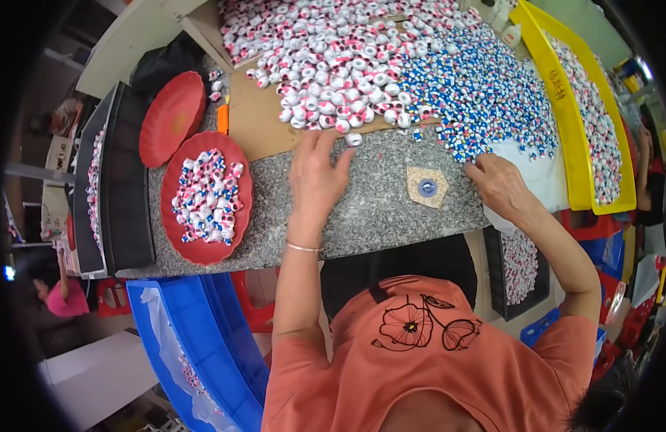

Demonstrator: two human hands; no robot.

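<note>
My left hand (318, 176) rests at the near edge of a heap of small white-and-pink hollow plastic pieces (333, 79), its fingers stretched out and thumb apart. Beside its thumb lies a single white piece (354, 140). At the near edge of a heap of tiny blue-and-white pieces (484, 86), my right hand (500, 183) has its fingertips drawn together; whatever is between them is too small to make out. Between my hands, a tan speckled block (419, 176) with a round blue-grey disc (428, 188) sits on the grey stone tabletop (376, 209).
To the left, a red scalloped plate (173, 241) holds assembled-looking pieces beside another red plate (173, 119). A yellow tray (563, 108) of pieces borders the right. Blue crates (225, 324) stand below left; a black tray (498, 288) sits below right. A person (65, 299) is far left.
</note>
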